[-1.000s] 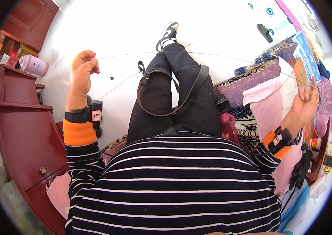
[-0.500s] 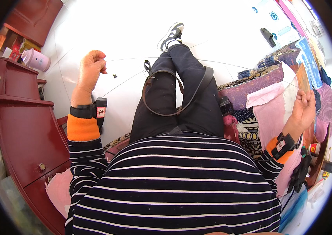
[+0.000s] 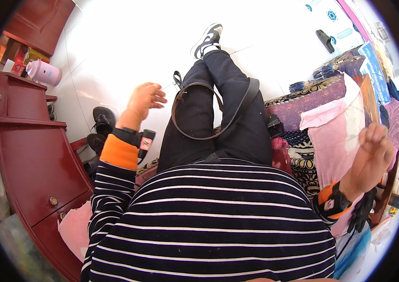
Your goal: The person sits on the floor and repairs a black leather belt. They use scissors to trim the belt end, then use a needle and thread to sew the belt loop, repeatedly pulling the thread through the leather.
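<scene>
My left hand (image 3: 144, 100) is raised over the white floor to the left of my knee, fingers loosely curled and apart, with nothing visible in it. My right hand (image 3: 372, 152) is lifted at the right, fingers up, just beside a pink cloth (image 3: 333, 141) that lies over a patterned purple cover (image 3: 298, 96). It does not visibly grip anything. Both wrists wear orange and black bands. A black strap loop (image 3: 195, 134) lies across my lap on black trousers. My striped top fills the lower part of the view.
A dark red wooden cabinet (image 3: 30, 155) stands at the left with a pink cylindrical container (image 3: 44, 72) on top. Black shoes (image 3: 101, 123) sit on the white tiled floor (image 3: 129, 42) by it. My sneaker (image 3: 207, 38) points forward; a small black object (image 3: 324, 37) lies far right.
My left hand has come down and in toward my knee, its fingers loosening. My right hand has dropped lower and away from the blue things at the right. The view has tilted.
</scene>
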The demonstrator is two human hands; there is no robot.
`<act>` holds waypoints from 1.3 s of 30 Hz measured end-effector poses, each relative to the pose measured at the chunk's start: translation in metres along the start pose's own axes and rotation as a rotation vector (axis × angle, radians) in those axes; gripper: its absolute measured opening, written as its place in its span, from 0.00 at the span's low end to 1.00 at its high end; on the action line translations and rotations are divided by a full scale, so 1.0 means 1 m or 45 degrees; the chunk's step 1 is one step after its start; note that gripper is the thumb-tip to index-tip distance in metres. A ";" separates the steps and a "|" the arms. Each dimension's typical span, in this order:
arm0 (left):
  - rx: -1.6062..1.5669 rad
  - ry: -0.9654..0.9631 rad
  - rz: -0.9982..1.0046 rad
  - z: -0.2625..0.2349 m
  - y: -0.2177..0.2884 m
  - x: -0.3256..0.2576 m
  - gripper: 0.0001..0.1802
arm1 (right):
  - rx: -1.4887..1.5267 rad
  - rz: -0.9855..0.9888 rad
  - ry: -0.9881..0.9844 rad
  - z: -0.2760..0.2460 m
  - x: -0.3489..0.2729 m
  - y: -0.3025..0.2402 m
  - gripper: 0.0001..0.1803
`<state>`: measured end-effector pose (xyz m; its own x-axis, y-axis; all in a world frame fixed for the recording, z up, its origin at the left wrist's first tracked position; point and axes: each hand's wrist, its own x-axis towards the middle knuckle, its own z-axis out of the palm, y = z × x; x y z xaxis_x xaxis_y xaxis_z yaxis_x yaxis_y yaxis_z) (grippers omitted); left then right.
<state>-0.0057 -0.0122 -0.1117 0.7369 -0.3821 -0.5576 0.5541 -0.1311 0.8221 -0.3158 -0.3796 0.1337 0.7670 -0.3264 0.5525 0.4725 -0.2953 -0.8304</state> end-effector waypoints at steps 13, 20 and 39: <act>-0.537 -0.684 -0.136 0.043 -0.012 -0.004 0.07 | -0.076 0.033 -1.218 0.098 -0.002 0.014 0.10; -0.384 -0.764 -0.094 0.063 0.003 -0.013 0.10 | -0.187 0.012 -1.441 0.096 0.011 0.003 0.10; -0.481 -0.999 0.602 0.097 0.086 -0.107 0.28 | -0.287 0.075 -1.497 0.090 0.019 -0.004 0.12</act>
<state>-0.0746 -0.0717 0.0297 0.5244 -0.8354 0.1646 0.4567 0.4391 0.7737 -0.2643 -0.3034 0.1413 0.7675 0.6409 0.0117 0.4264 -0.4967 -0.7560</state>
